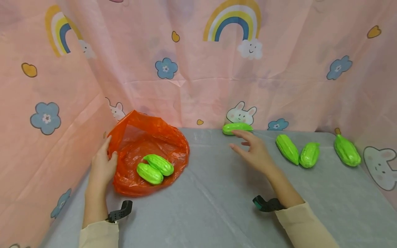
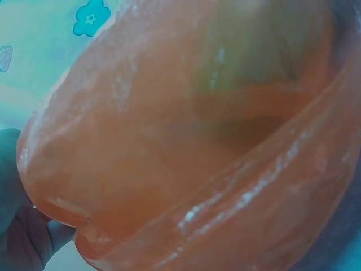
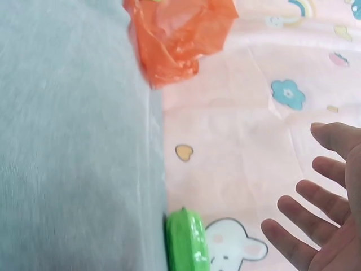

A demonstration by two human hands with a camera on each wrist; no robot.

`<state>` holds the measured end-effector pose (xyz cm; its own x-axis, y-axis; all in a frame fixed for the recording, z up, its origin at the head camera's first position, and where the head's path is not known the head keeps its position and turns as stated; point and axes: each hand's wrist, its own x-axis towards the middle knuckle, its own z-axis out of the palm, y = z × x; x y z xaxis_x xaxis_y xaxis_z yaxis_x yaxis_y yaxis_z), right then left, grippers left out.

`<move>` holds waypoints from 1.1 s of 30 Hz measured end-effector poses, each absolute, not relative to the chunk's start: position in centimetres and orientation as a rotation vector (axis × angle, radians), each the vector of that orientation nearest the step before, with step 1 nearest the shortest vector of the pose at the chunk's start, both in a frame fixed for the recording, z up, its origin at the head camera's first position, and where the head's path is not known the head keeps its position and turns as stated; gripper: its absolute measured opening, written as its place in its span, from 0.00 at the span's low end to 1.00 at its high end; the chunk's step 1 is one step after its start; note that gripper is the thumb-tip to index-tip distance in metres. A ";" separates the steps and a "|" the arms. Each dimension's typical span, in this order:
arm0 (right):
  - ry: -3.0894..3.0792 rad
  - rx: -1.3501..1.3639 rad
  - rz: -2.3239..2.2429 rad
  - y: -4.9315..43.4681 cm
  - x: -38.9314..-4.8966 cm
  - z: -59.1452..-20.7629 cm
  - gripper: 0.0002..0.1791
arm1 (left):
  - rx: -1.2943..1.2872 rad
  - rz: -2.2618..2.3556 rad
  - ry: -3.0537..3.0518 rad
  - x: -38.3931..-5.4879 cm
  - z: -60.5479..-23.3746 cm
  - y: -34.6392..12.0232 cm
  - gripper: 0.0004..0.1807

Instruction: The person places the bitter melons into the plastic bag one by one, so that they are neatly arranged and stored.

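Observation:
An orange-red plastic bag lies on the left with its mouth facing the head camera. My left hand pinches its left rim, thumb in front and fingers mostly behind the plastic. Inside the bag rest two bright green, ridged, gourd-like vegetables, side by side. In the left wrist view the bag fills most of the picture and partly hides the hand. My right hand hovers over the table with fingers spread and nothing held, nearest to a green vegetable at the back edge.
A grey cloth-covered table spans the front. Two green vegetables sit close together at the right, and another with a brown stem lies by the right wall. A pink patterned curtain encloses the back and sides.

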<state>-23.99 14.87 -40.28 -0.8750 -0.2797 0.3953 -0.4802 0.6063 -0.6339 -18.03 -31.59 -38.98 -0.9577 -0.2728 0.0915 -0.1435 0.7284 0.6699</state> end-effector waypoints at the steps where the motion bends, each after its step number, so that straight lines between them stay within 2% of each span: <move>1: -2.571 0.613 1.119 15.2 -23.9 -40.3 0.28 | 0.332 -1.038 -2.749 -18.0 -39.0 -31.6 0.36; 14: -2.551 0.602 1.044 16.9 -24.0 -41.5 0.27 | 0.356 -1.034 -2.756 -17.9 -39.1 -31.9 0.36; 33: -2.437 0.204 1.047 23.0 -25.1 -42.1 0.26 | 0.324 -1.017 -2.767 -18.0 -39.0 -31.3 0.36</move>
<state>-25.06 23.01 -42.11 -0.8754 0.0498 0.4808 -0.3143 0.6971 -0.6445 -18.03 -31.29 -39.04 -0.9609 -0.2624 0.0886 -0.1426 0.7430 0.6539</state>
